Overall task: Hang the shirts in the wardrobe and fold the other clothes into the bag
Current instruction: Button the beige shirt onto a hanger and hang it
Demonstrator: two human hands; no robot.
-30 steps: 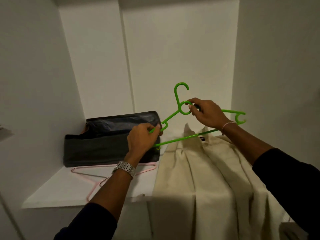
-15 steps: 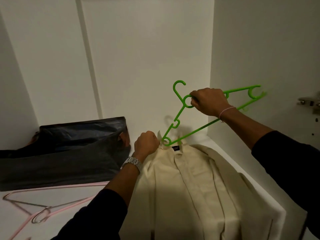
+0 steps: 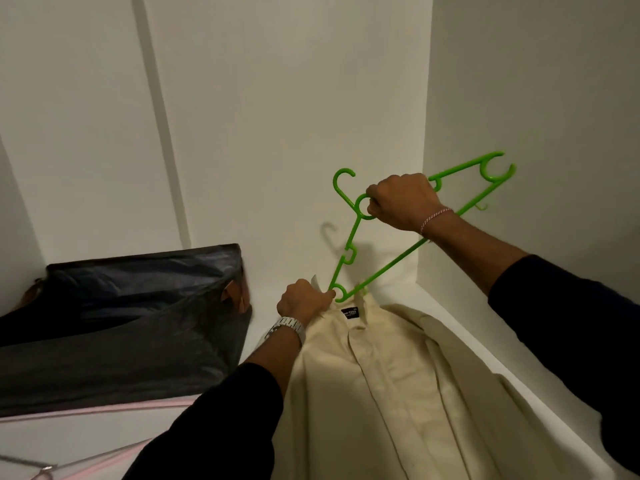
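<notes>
A cream shirt (image 3: 398,386) lies flat on the white wardrobe shelf (image 3: 460,336), collar toward the back wall. My right hand (image 3: 403,202) grips a bright green plastic hanger (image 3: 388,268) at the ring below its hook and holds it tilted. The hanger's lower left end sits at the shirt's collar. My left hand (image 3: 304,302) pinches the collar right beside that end. A dark bag (image 3: 131,323) with brown trim lies on the shelf to the left.
A pink hanger (image 3: 104,410) lies on the shelf in front of the bag at the lower left. White wardrobe walls close in at the back and the right, the right wall close behind the green hanger's far end.
The view has shifted right and closer. The green hanger tilted steeper, its right end rising. My left hand left the hanger's arm and took the shirt's collar.
</notes>
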